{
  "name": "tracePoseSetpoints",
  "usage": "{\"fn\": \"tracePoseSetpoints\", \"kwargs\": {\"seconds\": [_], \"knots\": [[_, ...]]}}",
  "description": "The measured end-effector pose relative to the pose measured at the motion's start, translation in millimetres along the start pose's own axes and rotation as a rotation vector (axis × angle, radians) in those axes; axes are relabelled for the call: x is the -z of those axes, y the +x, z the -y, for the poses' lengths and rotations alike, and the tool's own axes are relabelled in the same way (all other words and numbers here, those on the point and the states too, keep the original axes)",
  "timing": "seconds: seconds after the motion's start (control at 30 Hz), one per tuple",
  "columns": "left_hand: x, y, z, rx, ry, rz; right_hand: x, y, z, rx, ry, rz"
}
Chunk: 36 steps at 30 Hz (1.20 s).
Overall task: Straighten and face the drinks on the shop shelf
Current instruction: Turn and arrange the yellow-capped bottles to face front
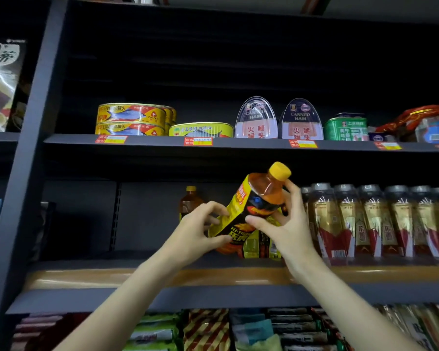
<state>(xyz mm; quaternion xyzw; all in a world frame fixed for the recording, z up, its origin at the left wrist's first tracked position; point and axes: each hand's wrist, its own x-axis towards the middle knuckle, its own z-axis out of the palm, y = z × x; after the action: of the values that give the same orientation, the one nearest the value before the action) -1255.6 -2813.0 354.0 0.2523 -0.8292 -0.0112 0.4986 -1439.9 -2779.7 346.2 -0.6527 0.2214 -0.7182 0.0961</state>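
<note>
An orange drink bottle [257,198] with a yellow cap and a yellow-and-black label is tilted, its cap leaning up to the right, above the middle shelf [86,277]. My left hand [198,234] grips its lower label from the left. My right hand [287,224] grips its shoulder and upper label from the right. Behind it, partly hidden, stand more bottles of the same drink [254,245], and another one [189,201] stands further back to the left. A row of gold-and-red labelled drink bottles [380,221] fills the shelf to the right.
The shelf above carries yellow fish tins [133,120], canned ham [300,121] and a green tin [346,127], with price tags on its edge. Snack packets [208,330] lie on the shelf below. The left part of the middle shelf holds nothing. A dark upright post [31,138] bounds the left.
</note>
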Motion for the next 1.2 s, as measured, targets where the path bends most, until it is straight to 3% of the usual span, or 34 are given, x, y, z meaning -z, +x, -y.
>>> {"fn": "tracePoseSetpoints", "kwargs": {"seconds": [0.1, 0.2, 0.4, 0.5, 0.63, 0.67, 0.73, 0.8, 0.83, 0.97, 1.2], "knots": [[3, 2, 6, 0.023, -0.027, 0.061, 1, 7, -5, 0.045, -0.07, 0.012], [10, 0, 15, 0.067, 0.122, 0.159, -6, 17, -9, 0.062, -0.24, -0.02], [31, -4, 39, 0.178, 0.289, 0.135, -25, 41, -28, -0.152, -0.642, -0.026], [36, -3, 47, 0.181, 0.322, 0.123, -30, 49, -34, -0.199, -0.803, 0.055], [38, 0, 52, 0.157, 0.395, 0.114, -13, 56, -26, -0.221, -0.662, 0.134], [38, 2, 55, 0.138, 0.411, 0.104, -4, 60, -23, -0.165, -0.648, 0.167], [37, 5, 60, 0.119, 0.425, 0.065, 8, 67, -17, -0.036, -0.754, 0.396], [34, 10, 65, 0.128, 0.425, 0.008, 8, 72, -19, 0.005, -0.843, 0.621], [32, 12, 68, 0.137, 0.416, -0.022, 5, 74, -23, 0.004, -0.853, 0.65], [26, 16, 82, 0.179, 0.372, -0.08, -16, 80, -43, 0.046, -0.909, 0.555], [22, 15, 91, 0.215, 0.433, -0.038, -52, 88, -74, 0.1, -1.287, 0.48]]}}
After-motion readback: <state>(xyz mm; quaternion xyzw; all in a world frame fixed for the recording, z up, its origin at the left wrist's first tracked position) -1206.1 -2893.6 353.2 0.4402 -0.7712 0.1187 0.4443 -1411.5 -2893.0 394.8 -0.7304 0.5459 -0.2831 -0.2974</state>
